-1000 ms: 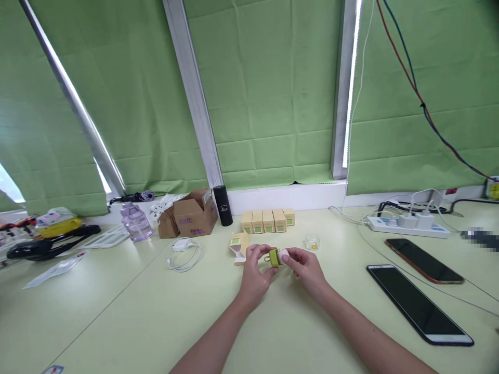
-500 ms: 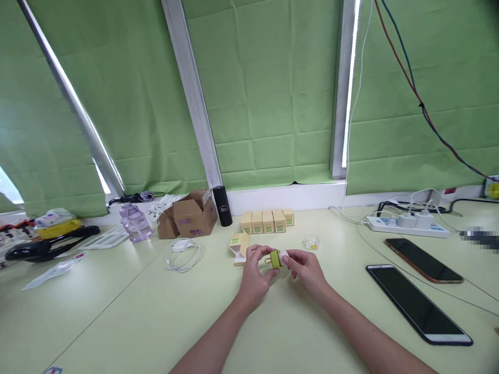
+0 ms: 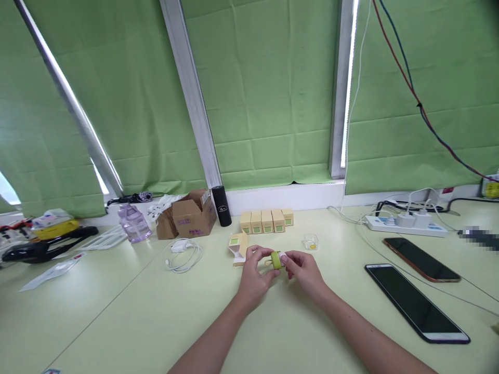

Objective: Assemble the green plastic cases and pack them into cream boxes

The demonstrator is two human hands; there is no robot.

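Note:
Between the thumb and fingers of my left hand (image 3: 254, 275) is a small olive-green case (image 3: 276, 260) with a pale loop on its left side. My right hand (image 3: 304, 271) pinches a small white piece (image 3: 283, 256) at the case's right end, touching it; fingertips partly cover this piece. An opened cardboard box (image 3: 238, 249) with a green label lies just beyond my left hand. Farther right, a small clear plastic container (image 3: 311, 241) with something yellow in it rests on the table.
A row of several small cardboard boxes (image 3: 267, 222) stands behind my hands, near a black cylinder (image 3: 222, 206). To the left are a brown carton (image 3: 194, 218), a white charger with cable (image 3: 183, 255) and a purple bottle (image 3: 134, 223). Two phones (image 3: 417, 301) and a power strip (image 3: 405, 226) lie right.
My right hand has moved slightly left toward the green case, and less of the white piece shows. The case stays in my left hand. The whole view has shifted slightly.

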